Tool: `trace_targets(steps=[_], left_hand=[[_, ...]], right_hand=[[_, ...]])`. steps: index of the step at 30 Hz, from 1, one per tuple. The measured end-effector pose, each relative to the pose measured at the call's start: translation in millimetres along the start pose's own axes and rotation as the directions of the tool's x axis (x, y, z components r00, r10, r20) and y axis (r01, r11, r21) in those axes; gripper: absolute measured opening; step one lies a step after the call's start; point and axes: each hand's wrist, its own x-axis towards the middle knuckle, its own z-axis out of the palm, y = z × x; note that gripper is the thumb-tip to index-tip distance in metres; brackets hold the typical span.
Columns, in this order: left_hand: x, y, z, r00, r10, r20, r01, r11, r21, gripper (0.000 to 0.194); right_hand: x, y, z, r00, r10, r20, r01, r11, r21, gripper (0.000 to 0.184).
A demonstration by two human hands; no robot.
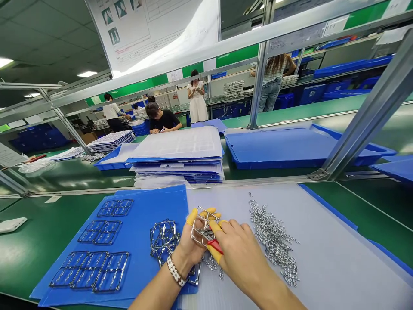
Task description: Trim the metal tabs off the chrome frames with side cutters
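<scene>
My left hand (190,243), with yellow finger cots and a beaded bracelet, is closed on a small metal frame of parts (202,228) held over a white sheet (322,254). My right hand (237,247), also with yellow cots, grips a red-handled cutter (213,244) whose tip sits at that frame. Just left of my hands lies a heap of cut metal frames (163,239). A long pile of small loose metal pieces (274,239) lies to the right of my right hand. Flat metal frames (90,269) are laid out on a blue board (145,215).
Stacked white and blue sheets (180,159) and a blue tray (290,148) sit beyond a metal rail (226,181). A slanted metal post (364,116) rises at right. A white object (11,224) lies far left. Several people work at benches behind.
</scene>
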Motion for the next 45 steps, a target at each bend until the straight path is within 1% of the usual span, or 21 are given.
trace_targets(steps=[3, 7, 10, 13, 16, 19, 21, 23, 27, 31, 36, 40, 45], left_hand=[[1, -2, -2.8, 1.000, 0.017, 0.003, -0.017, 0.999, 0.031, 0.049], [0, -5, -7.2, 0.998, 0.046, -0.031, -0.044, 0.996, 0.076, 0.045], [-1, -6, -9.2, 0.998, 0.042, -0.056, -0.036, 0.994, 0.100, 0.045], [-2, -5, -8.3, 0.999, 0.018, -0.032, -0.015, 0.996, 0.087, 0.043], [-3, -3, -6.7, 1.000, -0.016, 0.001, 0.016, 0.999, 0.028, 0.044], [-4, -4, -7.8, 0.994, -0.104, 0.012, 0.105, 0.994, -0.011, 0.049], [-4, -6, -9.9, 0.986, -0.169, 0.013, 0.169, 0.985, -0.018, 0.049], [-4, -10, -11.7, 0.981, -0.195, 0.008, 0.195, 0.981, -0.015, 0.047], [-3, -13, -12.6, 0.981, -0.192, -0.009, 0.192, 0.981, -0.003, 0.046], [-3, -13, -13.0, 0.983, -0.181, -0.039, 0.182, 0.983, 0.011, 0.043], [-5, -12, -12.8, 0.985, -0.160, -0.072, 0.164, 0.985, 0.056, 0.042], [-6, -12, -12.4, 0.980, -0.178, -0.085, 0.182, 0.982, 0.044, 0.042], [-5, -13, -14.2, 0.979, -0.182, -0.089, 0.185, 0.982, 0.023, 0.041]], right_hand=[[0, -1, -1, 1.000, 0.002, 0.006, -0.002, 1.000, -0.014, 0.022], [1, -4, -4, 0.998, 0.006, 0.059, -0.003, 0.999, -0.047, 0.019], [1, -7, -6, 0.997, 0.007, 0.079, 0.000, 0.997, -0.083, 0.018], [-3, -7, -6, 0.997, 0.007, 0.071, 0.000, 0.995, -0.100, 0.017], [-7, -1, -8, 0.999, 0.004, 0.033, -0.002, 0.998, -0.069, 0.016], [-7, 9, -11, 1.000, 0.031, 0.007, -0.030, 0.999, -0.042, 0.023], [-4, 14, -13, 0.997, 0.077, 0.028, -0.076, 0.996, -0.054, 0.028], [0, 17, -14, 0.991, 0.113, 0.068, -0.108, 0.992, -0.062, 0.030], [7, 15, -14, 0.980, 0.139, 0.140, -0.133, 0.990, -0.053, 0.028], [8, 14, -13, 0.972, 0.156, 0.177, -0.150, 0.988, -0.045, 0.026], [7, 19, -15, 0.972, 0.143, 0.187, -0.143, 0.990, -0.009, 0.024], [6, 20, -16, 0.968, 0.151, 0.202, -0.154, 0.988, -0.005, 0.023], [5, 21, -12, 0.973, 0.142, 0.183, -0.142, 0.990, -0.012, 0.024]])
